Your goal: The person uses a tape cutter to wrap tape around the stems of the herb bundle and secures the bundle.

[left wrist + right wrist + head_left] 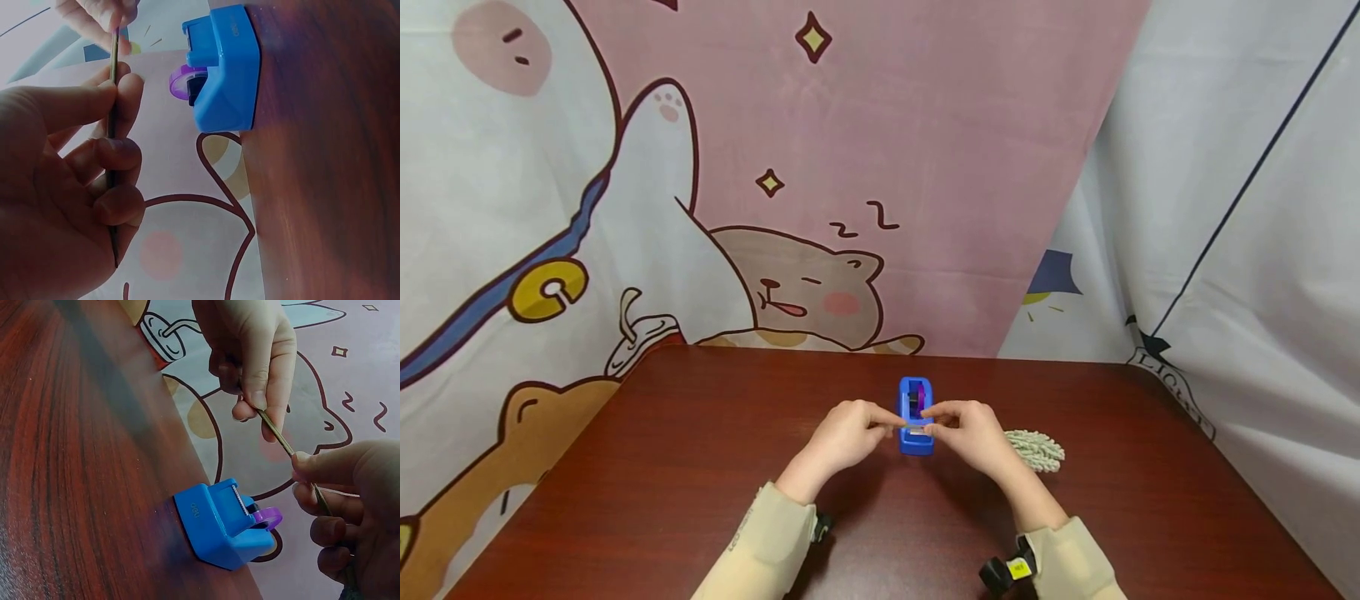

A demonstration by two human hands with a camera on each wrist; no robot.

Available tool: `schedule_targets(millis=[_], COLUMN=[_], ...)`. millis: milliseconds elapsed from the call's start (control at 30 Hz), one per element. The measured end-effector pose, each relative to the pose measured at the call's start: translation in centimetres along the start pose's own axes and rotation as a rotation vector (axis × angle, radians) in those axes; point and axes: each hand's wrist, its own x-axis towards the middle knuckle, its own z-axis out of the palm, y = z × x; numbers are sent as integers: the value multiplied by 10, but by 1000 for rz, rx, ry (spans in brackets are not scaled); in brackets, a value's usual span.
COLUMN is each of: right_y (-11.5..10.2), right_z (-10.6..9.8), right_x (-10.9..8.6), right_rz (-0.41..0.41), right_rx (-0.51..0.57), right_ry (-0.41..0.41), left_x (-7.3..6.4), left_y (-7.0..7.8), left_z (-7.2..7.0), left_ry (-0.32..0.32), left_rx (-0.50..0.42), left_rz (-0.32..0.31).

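Observation:
My left hand (847, 435) and right hand (972, 433) pinch a thin olive-brown stem (278, 432) between thumbs and fingers, a short span apart. In the left wrist view, the stem's rear end lies against the left palm, with fingers curled round it. A pale green, braided-looking sprig head (1036, 451) shows beyond the right hand; it seems to belong to this stem, but the right hand hides the join. Between and beyond the hands stands a blue tape dispenser (917, 447) with a purple tape core (269, 517). Neither hand grips the dispenser in the wrist views.
The dark red-brown tabletop (647, 492) carries the dispenser. Behind it and at the sides hang printed cloths (955, 183) with cartoon animals. A camera (997, 575) is strapped at the right wrist.

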Motion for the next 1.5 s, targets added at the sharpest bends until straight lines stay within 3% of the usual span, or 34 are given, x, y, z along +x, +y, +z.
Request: schedule_targets(millis=[367,667,1167,1500], right_y=[3,3,-3,-5], right_z=[-3,-5,-8,-15], right_x=[-4,-4,-2,-11], right_rz=[-65,-14,-52,-56], right_rx=[18,-6,-89,-173], right_ry=[4,4,-73,-61], left_x=[1,1,-4,-14], left_y=[2,3,-2,-6], left_z=[3,5,0,-10], left_ry=[8,9,-26,-16], left_rx=[7,8,-51,70], left_rz=[16,29,40,106])
